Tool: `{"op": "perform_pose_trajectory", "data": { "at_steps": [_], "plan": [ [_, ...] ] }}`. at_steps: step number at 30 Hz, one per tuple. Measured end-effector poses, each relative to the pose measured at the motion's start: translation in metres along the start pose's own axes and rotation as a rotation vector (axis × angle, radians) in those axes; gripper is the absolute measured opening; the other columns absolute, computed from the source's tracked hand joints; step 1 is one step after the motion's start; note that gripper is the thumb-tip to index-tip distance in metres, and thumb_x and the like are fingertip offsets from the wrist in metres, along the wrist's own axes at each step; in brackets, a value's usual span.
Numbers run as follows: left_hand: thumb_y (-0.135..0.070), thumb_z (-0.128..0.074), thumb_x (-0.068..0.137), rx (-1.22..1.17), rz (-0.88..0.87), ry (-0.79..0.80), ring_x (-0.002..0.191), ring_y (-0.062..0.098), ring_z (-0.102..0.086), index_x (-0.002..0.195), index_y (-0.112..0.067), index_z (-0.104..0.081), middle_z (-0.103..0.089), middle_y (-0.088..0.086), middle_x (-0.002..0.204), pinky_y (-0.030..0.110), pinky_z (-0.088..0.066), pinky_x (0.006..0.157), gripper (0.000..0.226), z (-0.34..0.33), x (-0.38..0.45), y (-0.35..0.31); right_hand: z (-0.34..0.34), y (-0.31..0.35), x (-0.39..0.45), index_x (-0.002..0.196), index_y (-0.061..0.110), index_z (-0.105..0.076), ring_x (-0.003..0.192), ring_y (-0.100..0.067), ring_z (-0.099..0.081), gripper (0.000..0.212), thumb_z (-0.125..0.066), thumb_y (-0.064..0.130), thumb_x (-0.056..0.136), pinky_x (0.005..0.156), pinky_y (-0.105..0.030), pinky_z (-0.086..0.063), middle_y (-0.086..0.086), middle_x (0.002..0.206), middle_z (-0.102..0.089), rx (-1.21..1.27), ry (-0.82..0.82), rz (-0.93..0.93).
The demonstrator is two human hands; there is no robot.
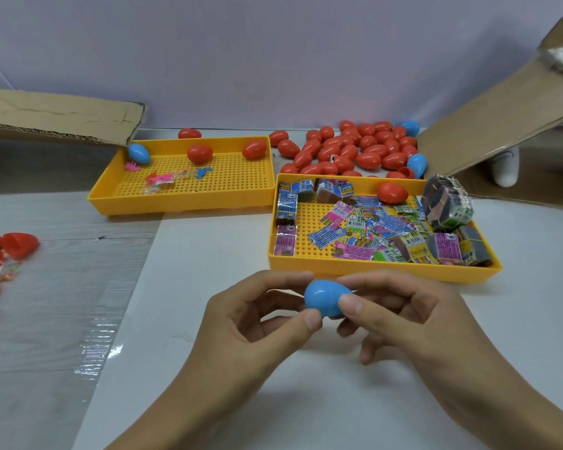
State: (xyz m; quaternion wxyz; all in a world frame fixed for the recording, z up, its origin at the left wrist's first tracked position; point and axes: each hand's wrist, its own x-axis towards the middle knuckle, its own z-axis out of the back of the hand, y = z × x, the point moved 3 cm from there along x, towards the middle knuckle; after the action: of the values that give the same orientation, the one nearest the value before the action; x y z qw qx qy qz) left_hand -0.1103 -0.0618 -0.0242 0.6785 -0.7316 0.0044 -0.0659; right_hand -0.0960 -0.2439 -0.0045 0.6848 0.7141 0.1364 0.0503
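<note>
A blue egg is pinched by left hand and right hand over the white counter; a pale wall is seen behind, seemingly plastic film leftward.

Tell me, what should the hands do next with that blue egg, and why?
Probably pull it open: the blue egg looks closed, the left hand and right hand pinch opposite ends, and leaflets lie loose in the yellow tray beyond.

The white desk carries two yellow perforated trays: the left tray farther back, the right tray nearer. Behind the right tray lies a heap of red plastic eggs with two blue eggs at its edge. A clear plastic sheet covers the desk's left part.
</note>
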Motion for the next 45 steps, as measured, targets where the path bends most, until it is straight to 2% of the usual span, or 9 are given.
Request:
{"op": "perform_pose_trajectory", "data": {
  "at_steps": [3, 11, 20, 28, 31, 35, 38, 42, 45],
  "plan": [
    [-0.031, -0.077, 0.072, 0.006, 0.0, 0.011, 0.087, 0.024, -0.073, 0.103, -0.026, -0.076, -0.076, 0.006, 0.098, 0.03, -0.06, 0.076, 0.031, -0.001, -0.001, -0.002, 0.0, 0.0, 0.0, 0.097, 0.024, -0.077, 0.072, -0.019, -0.072, 0.029, -0.079, 0.024, 0.068, 0.053, -0.025, -0.054, -0.008, 0.088, -0.076, -0.024, 0.003, 0.025],
    [-0.016, -0.077, 0.073, -0.026, -0.093, 0.0, 0.094, 0.018, -0.073, 0.101, -0.022, -0.075, -0.075, 0.0, 0.101, 0.022, -0.057, 0.078, 0.029, -0.002, 0.0, -0.003, 0.002, -0.001, -0.001, 0.095, 0.026, -0.077, 0.082, -0.014, -0.071, 0.03, -0.081, 0.019, 0.066, 0.061, -0.025, -0.056, -0.003, 0.096, -0.076, -0.081, 0.013, 0.082],
    [-0.019, -0.077, 0.073, -0.014, -0.081, -0.007, 0.091, 0.019, -0.073, 0.101, -0.025, -0.076, -0.076, -0.001, 0.099, 0.021, -0.057, 0.076, 0.029, -0.002, 0.0, -0.004, 0.002, -0.001, -0.001, 0.097, 0.027, -0.076, 0.083, -0.016, -0.071, 0.03, -0.08, 0.022, 0.068, 0.061, -0.024, -0.055, -0.002, 0.096, -0.076, -0.092, 0.018, 0.071],
    [-0.033, -0.077, 0.071, -0.017, 0.012, -0.022, 0.071, 0.024, -0.074, 0.097, -0.022, -0.076, -0.076, 0.008, 0.089, 0.023, -0.057, 0.068, 0.028, -0.003, -0.001, -0.006, -0.002, 0.004, -0.003, 0.093, 0.025, -0.078, 0.066, -0.016, -0.072, 0.026, -0.078, 0.031, 0.068, 0.054, -0.023, -0.054, -0.008, 0.08, -0.076, -0.041, 0.017, 0.039],
    [-0.033, -0.077, 0.069, -0.029, 0.029, -0.021, 0.069, 0.025, -0.073, 0.1, -0.025, -0.075, -0.074, 0.011, 0.089, 0.025, -0.057, 0.067, 0.032, -0.002, -0.002, -0.005, -0.003, 0.005, -0.003, 0.092, 0.024, -0.078, 0.065, -0.017, -0.071, 0.028, -0.085, 0.033, 0.066, 0.053, -0.022, -0.053, -0.008, 0.079, -0.076, -0.039, 0.014, 0.035],
    [-0.03, -0.082, 0.068, 0.018, 0.024, 0.025, 0.079, 0.023, -0.072, 0.106, -0.03, -0.076, -0.071, 0.007, 0.1, 0.031, -0.06, 0.071, 0.039, -0.003, -0.002, -0.003, -0.002, 0.002, -0.002, 0.092, 0.024, -0.079, 0.065, -0.016, -0.071, 0.028, -0.086, 0.031, 0.066, 0.053, -0.022, -0.052, -0.008, 0.079, -0.077, -0.053, 0.027, 0.04],
    [-0.027, -0.082, 0.069, 0.039, -0.006, 0.017, 0.085, 0.021, -0.073, 0.103, -0.027, -0.077, -0.073, 0.001, 0.1, 0.027, -0.059, 0.072, 0.035, -0.003, -0.001, -0.004, 0.001, 0.006, 0.0, 0.092, 0.024, -0.079, 0.067, -0.018, -0.072, 0.021, -0.081, 0.032, 0.073, 0.052, -0.023, -0.053, -0.007, 0.08, -0.076, -0.073, 0.003, 0.089],
    [-0.026, -0.083, 0.066, -0.005, 0.007, -0.037, 0.082, 0.014, -0.074, 0.102, -0.024, -0.077, -0.077, 0.001, 0.099, 0.018, -0.056, 0.07, 0.036, 0.0, -0.001, -0.002, 0.03, 0.013, 0.005, 0.085, 0.022, -0.079, 0.057, -0.014, -0.065, 0.011, -0.069, 0.017, 0.083, 0.047, -0.019, -0.047, -0.006, 0.07, -0.074, -0.295, -0.202, 0.212],
    [-0.023, -0.083, 0.067, -0.012, -0.009, -0.048, 0.087, 0.014, -0.075, 0.1, -0.024, -0.077, -0.077, 0.0, 0.099, 0.017, -0.056, 0.072, 0.034, 0.0, -0.001, -0.003, 0.042, 0.013, 0.009, 0.085, 0.032, -0.076, 0.052, -0.008, -0.059, 0.016, -0.072, 0.017, 0.082, 0.048, -0.019, -0.047, 0.004, 0.064, -0.07, -0.605, -0.192, 0.215]
  ]
}}
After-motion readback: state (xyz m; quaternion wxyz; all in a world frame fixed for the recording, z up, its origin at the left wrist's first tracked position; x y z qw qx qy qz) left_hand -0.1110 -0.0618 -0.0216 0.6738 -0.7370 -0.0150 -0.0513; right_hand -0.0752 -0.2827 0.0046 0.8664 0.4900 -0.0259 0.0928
